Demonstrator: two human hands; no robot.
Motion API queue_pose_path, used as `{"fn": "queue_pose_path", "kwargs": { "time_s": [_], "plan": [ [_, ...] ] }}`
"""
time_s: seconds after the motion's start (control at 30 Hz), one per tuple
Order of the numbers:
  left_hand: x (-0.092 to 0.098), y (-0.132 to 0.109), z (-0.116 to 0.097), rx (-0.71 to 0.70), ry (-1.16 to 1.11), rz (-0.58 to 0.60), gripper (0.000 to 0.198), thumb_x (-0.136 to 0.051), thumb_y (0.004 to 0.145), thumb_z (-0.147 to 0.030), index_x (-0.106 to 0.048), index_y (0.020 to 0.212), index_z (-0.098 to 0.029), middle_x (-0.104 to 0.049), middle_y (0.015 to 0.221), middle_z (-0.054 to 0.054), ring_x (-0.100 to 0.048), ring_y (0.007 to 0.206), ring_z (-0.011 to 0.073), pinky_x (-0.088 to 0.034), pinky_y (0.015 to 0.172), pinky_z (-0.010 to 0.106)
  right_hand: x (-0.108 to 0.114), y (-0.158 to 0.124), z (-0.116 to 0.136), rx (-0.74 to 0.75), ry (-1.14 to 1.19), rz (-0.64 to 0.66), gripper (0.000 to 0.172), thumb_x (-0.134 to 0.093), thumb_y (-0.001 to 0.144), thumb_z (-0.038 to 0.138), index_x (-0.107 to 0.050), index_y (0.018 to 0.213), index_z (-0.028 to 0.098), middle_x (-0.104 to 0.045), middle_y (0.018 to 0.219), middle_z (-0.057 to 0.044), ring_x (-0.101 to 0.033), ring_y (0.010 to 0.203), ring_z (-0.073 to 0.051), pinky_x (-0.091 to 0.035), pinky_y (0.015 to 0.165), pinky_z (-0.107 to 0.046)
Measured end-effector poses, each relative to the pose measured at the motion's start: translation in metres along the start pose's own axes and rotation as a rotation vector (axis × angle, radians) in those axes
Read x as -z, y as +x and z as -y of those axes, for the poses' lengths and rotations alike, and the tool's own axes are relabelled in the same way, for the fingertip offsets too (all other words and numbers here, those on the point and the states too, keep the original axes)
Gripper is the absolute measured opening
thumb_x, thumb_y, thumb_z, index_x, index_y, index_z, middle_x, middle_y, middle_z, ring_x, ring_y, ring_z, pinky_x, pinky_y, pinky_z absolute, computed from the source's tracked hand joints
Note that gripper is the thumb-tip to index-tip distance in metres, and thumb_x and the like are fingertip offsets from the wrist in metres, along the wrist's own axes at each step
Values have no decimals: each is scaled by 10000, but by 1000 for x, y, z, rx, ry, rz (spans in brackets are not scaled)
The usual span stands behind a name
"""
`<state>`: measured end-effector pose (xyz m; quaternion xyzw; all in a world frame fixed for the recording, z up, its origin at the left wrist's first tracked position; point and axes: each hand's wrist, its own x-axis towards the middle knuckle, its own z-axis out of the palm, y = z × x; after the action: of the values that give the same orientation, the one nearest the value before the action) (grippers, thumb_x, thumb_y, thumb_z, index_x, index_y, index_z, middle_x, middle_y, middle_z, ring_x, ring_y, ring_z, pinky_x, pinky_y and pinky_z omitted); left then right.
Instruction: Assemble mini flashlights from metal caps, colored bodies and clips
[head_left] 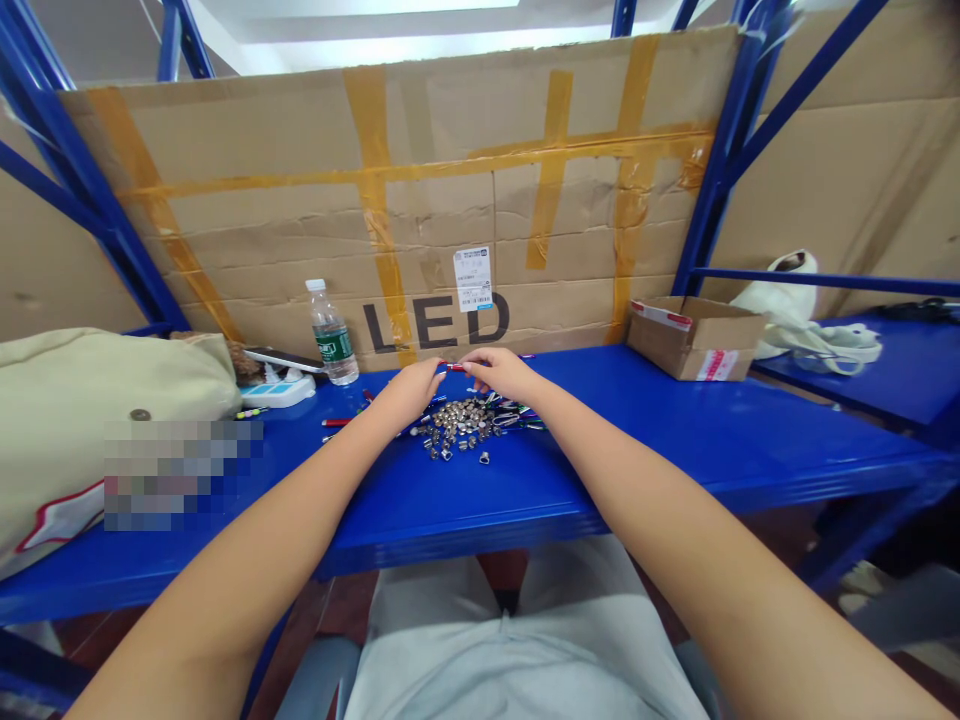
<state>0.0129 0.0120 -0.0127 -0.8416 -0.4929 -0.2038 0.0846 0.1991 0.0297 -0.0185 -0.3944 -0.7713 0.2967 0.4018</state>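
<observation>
My left hand (pixel 409 392) and my right hand (pixel 504 374) meet over the far part of the blue table, fingers closed in a pinch. Between them is a slim red pen (pixel 454 368), gripped from both sides; fingers cover much of it. Just below the hands lies a heap of small shiny metal clips (pixel 461 420), a few of them scattered towards me. Several pens with green and silver parts (pixel 517 412) lie beside the heap on the right. A red pen-like stick (pixel 337 423) rests left of it, partly behind my left forearm.
A water bottle (pixel 333 335) stands at the back left, near a white power strip (pixel 279 391). A cream bag (pixel 112 385) covers the table's left end. An open cardboard box (pixel 694 335) sits at the back right. A tall cardboard sheet (pixel 292 240) walls off the rear.
</observation>
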Motion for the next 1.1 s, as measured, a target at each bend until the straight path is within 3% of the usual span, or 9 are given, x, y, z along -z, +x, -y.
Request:
{"fn": "queue_pose_path", "kwargs": {
  "time_s": [0.23,0.43,0.6,0.8,0.93,1.03,1.1],
  "plan": [
    [7,-5,-7,82,302,162,423,-248,969,-394,-540,1044,-97,-678,914,170,-657,844,274,-459,695,329,1,0,0,-12,32,-2,143,-504,887,212,-632,864,153,-591,628,9,-533,514,-84,-439,497,-198],
    [8,-7,-9,50,328,168,396,-249,961,-363,-541,1016,-102,-679,925,158,-653,844,249,-451,686,308,2,-1,2,-12,42,1,148,-495,892,203,-624,859,138,-549,576,22,-514,497,-81,-418,481,-194],
    [11,-6,-11,107,325,212,340,-272,952,-307,-533,1025,-102,-676,947,157,-645,865,254,-443,700,314,2,-1,2,19,26,8,145,-496,889,199,-623,865,133,-595,678,-3,-509,503,-62,-410,463,-180],
    [5,-4,-6,128,199,181,342,-250,969,-323,-525,1000,-122,-669,943,145,-635,878,253,-427,708,312,-2,-1,-6,84,14,137,114,-611,804,192,-613,913,158,-650,848,-24,-531,552,-64,-447,461,-180],
    [-3,-3,-6,153,66,88,297,-270,962,-302,-512,895,-143,-655,887,134,-620,851,244,-415,701,311,1,-1,-5,112,-15,127,121,-629,781,178,-615,899,155,-636,807,-19,-533,579,-75,-444,466,-184],
    [-6,-3,-9,167,-136,17,278,-287,955,-303,-444,760,-181,-611,727,74,-589,704,198,-403,635,291,4,-2,-3,120,-6,118,115,-627,780,186,-615,888,151,-636,792,-17,-529,578,-77,-441,471,-188],
    [-6,-3,-10,192,-402,6,298,-275,956,-325,-392,712,-199,-520,562,4,-514,522,147,-379,543,262,4,-2,-1,128,5,116,116,-624,781,190,-619,890,150,-640,783,-16,-535,586,-80,-445,485,-192]
  ]
}}
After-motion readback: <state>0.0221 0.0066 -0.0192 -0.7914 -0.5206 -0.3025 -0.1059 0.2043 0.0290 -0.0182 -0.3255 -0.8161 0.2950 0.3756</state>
